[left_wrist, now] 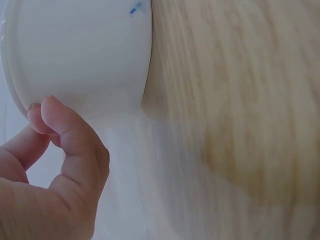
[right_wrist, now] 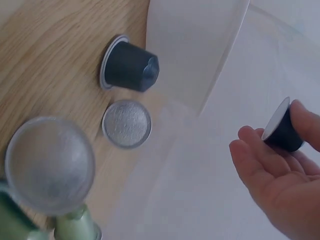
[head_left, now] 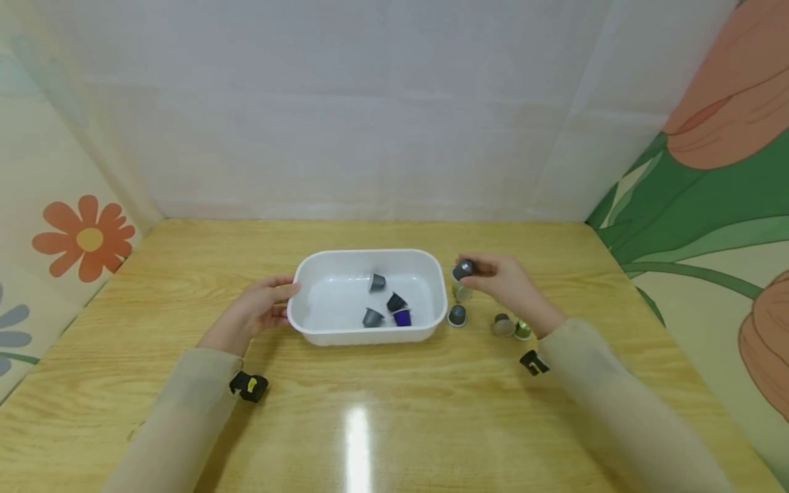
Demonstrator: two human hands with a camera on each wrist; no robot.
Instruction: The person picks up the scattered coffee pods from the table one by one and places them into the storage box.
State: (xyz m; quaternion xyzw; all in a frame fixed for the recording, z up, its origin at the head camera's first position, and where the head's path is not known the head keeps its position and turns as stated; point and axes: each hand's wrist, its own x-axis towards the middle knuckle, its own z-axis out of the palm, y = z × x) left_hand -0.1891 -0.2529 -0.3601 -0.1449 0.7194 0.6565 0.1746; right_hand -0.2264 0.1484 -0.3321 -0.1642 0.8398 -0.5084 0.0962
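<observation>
My left hand (head_left: pixel 260 307) grips the left end of a white plastic tub (head_left: pixel 366 336), thumb at the rim. The left wrist view shows the thumb and a finger pinching the tub's edge (left_wrist: pixel 11 95). Inside the tub lie several coffee capsules, among them a purple one (head_left: pixel 403 318), a black one (head_left: pixel 396 302) and a grey one (head_left: pixel 372 318). Just off the tub's right end, my right hand (head_left: pixel 507 282) pinches a dark coffee capsule (right_wrist: pixel 286 131) between thumb and fingers, above the table. Its pale lid faces left in the right wrist view.
Beside the tub's right end a dark capsule (head_left: pixel 457 315) stands lid down. Below my right hand lies a foil-lidded capsule (head_left: pixel 462 292). Nearer the right wrist are another foil-lidded capsule (head_left: pixel 503 326) and a green one (head_left: pixel 522 331). A white backdrop (head_left: pixel 370 150) rises behind the wooden table (head_left: pixel 296 424).
</observation>
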